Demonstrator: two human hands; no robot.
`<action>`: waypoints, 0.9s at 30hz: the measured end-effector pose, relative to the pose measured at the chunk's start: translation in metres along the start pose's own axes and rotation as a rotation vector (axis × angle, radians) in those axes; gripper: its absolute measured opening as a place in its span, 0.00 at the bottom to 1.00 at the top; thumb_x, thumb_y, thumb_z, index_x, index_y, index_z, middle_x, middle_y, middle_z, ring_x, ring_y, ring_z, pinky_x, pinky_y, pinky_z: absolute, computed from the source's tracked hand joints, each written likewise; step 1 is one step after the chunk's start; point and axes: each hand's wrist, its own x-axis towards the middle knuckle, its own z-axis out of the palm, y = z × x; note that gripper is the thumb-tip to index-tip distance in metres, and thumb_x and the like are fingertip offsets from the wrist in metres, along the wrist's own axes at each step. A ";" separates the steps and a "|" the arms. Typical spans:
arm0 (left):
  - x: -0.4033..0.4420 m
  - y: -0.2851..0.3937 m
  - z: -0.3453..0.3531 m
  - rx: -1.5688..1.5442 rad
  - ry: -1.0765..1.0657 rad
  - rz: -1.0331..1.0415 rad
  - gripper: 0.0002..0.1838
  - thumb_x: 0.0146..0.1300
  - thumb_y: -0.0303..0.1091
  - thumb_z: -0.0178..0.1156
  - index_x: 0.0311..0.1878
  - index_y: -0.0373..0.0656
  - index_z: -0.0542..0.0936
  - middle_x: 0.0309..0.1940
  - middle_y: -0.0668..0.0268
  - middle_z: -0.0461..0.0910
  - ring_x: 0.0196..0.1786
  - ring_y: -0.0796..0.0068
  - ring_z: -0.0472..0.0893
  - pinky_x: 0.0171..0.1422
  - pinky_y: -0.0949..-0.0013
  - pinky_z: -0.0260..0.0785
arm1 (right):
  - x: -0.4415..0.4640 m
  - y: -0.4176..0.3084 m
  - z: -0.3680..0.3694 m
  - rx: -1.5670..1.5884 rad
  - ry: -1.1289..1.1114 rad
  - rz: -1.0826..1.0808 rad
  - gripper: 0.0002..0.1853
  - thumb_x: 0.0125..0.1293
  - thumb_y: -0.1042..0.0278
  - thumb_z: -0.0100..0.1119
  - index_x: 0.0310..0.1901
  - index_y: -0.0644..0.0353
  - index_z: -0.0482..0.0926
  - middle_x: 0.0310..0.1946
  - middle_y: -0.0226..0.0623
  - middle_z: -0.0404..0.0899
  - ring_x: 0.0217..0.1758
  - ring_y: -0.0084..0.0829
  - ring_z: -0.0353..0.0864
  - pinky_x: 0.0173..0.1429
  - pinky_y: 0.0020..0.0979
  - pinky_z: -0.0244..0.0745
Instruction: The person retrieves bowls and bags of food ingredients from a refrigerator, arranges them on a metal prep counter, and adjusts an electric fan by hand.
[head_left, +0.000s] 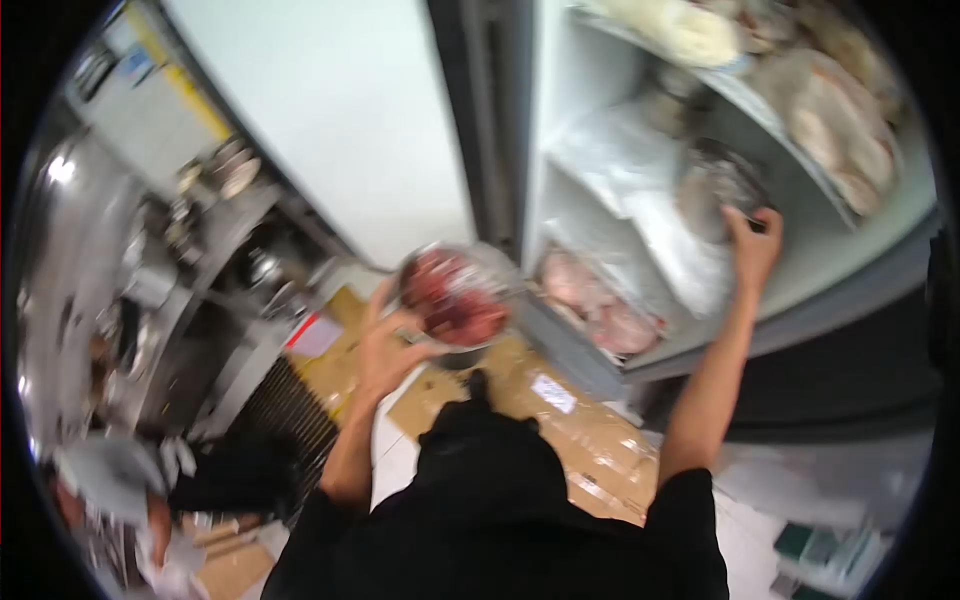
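My left hand (pixel 390 345) grips the left rim of a round metal bowl (pixel 455 298) that holds red meat under what looks like clear plastic. My right hand (pixel 752 240) reaches into an open fridge or freezer, its fingers closed on the near edge of a dark, film-covered bowl (pixel 710 190) on a shelf. Blur hides the details of that bowl's contents. White plastic wrap (pixel 680 250) lies beside it on the left.
Packed pink meat (pixel 600 305) fills a lower compartment. Pale wrapped food (pixel 825 120) sits on the upper shelf. A white door (pixel 330 110) stands open. Flattened cardboard (pixel 560 420) covers the floor. Another person (pixel 115 480) is at lower left, near metal counters (pixel 75 250).
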 end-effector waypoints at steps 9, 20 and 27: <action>-0.146 -0.209 -0.029 -0.029 -0.021 -0.597 0.19 0.29 0.30 0.76 0.23 0.37 0.75 0.52 0.47 0.71 0.56 0.51 0.71 0.64 0.59 0.61 | 0.012 -0.047 -0.001 0.112 0.139 0.229 0.27 0.38 0.56 0.80 0.34 0.65 0.76 0.30 0.35 0.77 0.34 0.27 0.73 0.40 0.28 0.70; -0.153 -0.265 -0.088 0.039 0.110 -0.485 0.19 0.33 0.39 0.79 0.24 0.46 0.78 0.43 0.59 0.80 0.64 0.53 0.67 0.67 0.54 0.61 | -0.083 -0.079 -0.056 0.300 -0.007 -0.176 0.25 0.57 0.58 0.65 0.49 0.66 0.72 0.44 0.35 0.68 0.49 0.31 0.69 0.55 0.31 0.66; -0.163 -0.253 -0.092 -0.034 0.335 -0.584 0.19 0.30 0.34 0.80 0.27 0.43 0.80 0.65 0.50 0.62 0.67 0.49 0.63 0.69 0.58 0.60 | -0.218 -0.170 0.079 0.909 -0.339 0.303 0.24 0.53 0.48 0.59 0.44 0.57 0.68 0.43 0.32 0.67 0.48 0.30 0.67 0.55 0.34 0.64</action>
